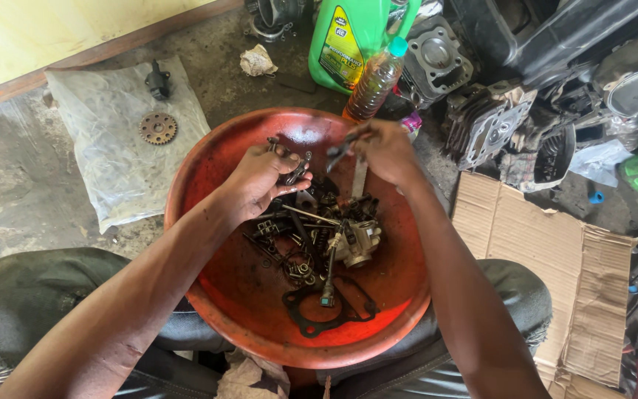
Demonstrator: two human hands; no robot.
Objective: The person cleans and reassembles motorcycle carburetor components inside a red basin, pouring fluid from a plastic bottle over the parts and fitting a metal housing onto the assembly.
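While both hands work over the orange basin (pixel 208 166) held between the person's knees, the likeliest mishap, as I judge it, is a small part slipping from oily fingers and bouncing out over the rim onto the concrete floor (pixel 16 185), where it would be hard to find; the film of dark oil on everything is what would cause it. A tilt of the knees could also slide the whole heap of engine parts (pixel 319 236) toward the near rim.

The left hand (pixel 260 177) reaches in from the near-left of the basin, wrist bent down, fingers curled and pressed around a small metal piece (pixel 298 168) (a rocker-like part, though its shape is partly hidden). The right hand (pixel 385 151) comes in over the far-right rim, knuckles up, its grip pinching a thin dark tool or rod (pixel 341 151) that points toward the left hand. The two held items sit just above the far half of the basin, near each other but apart. A black gasket (pixel 311 318) lies flat toward the near rim.
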